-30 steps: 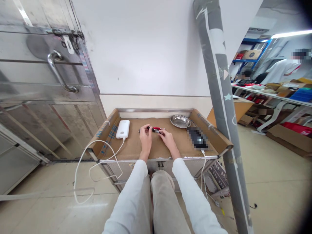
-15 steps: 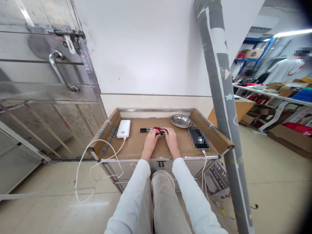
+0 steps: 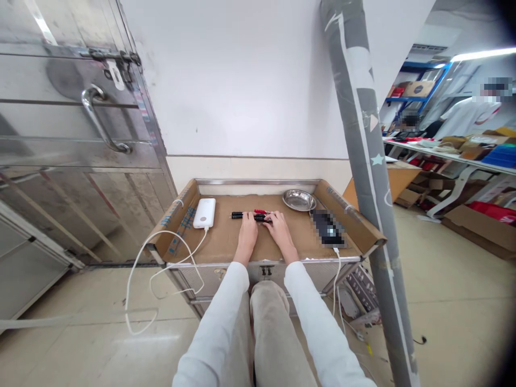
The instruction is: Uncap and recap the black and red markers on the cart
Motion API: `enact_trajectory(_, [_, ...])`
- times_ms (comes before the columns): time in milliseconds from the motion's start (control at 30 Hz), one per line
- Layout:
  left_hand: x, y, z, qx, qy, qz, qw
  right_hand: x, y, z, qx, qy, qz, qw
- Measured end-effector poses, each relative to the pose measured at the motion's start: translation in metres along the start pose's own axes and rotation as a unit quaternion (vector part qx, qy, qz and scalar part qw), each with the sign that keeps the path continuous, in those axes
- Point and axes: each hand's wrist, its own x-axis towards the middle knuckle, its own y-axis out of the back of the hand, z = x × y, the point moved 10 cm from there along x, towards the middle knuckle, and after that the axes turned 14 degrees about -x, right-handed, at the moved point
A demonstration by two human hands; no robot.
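Several black pens (image 3: 236, 215) lie side by side across the cardboard top, tips of my fingers on them. My left hand (image 3: 246, 232) is closed over their middle, with the fingers bent down onto the barrels. At their right end, my right hand (image 3: 279, 228) pinches a black pen; the fingers partly cover it. Just behind the black pens lies a red pen (image 3: 260, 211), its right part near my right fingertips. How many black pens each hand touches cannot be made out.
A white power bank (image 3: 204, 213) with a white cable lies at the left. At the right are a steel dish (image 3: 299, 200) and a phone (image 3: 328, 228) on a cable. Cardboard walls (image 3: 350, 213) edge the cart. A grey wrapped roll (image 3: 368, 156) leans at the right.
My left hand has shifted slightly and its fingers now lie over the row of pens. The black pen between my hands has come down beside the others. My right fingers have moved slightly left.
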Motion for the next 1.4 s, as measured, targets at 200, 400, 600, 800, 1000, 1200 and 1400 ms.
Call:
enact_trajectory(200, [-0.002, -0.016, 0.006, 0.001, -0.050, -0.062, 0.997, -0.001, -0.006, 0.001, -0.029, 0.012, -0.017, 0.999])
enact_trajectory(400, [0.002, -0.017, -0.002, 0.020, -0.029, -0.045, 0.998, 0.000, -0.011, 0.008, -0.069, -0.010, -0.024, 0.997])
enact_trajectory(600, [0.001, -0.012, 0.000, 0.050, -0.025, -0.041, 0.998, -0.001, -0.001, 0.003, -0.124, -0.039, -0.033, 0.991])
enact_trajectory(800, [-0.001, -0.005, 0.005, 0.103, -0.015, -0.034, 0.994, -0.003, 0.001, 0.005, -0.156, -0.069, -0.057, 0.984])
enact_trajectory(1000, [-0.004, 0.031, -0.002, 0.194, 0.084, 0.088, 0.973, -0.001, 0.004, -0.005, -0.101, -0.041, -0.061, 0.992])
enact_trajectory(1200, [-0.008, 0.035, -0.008, 0.198, 0.104, 0.109, 0.968, -0.001, -0.002, -0.017, -0.031, 0.019, -0.080, 0.996])
enact_trajectory(1400, [-0.015, 0.045, -0.009, 0.143, 0.100, 0.177, 0.969, -0.002, -0.005, -0.012, -0.042, 0.005, -0.067, 0.997])
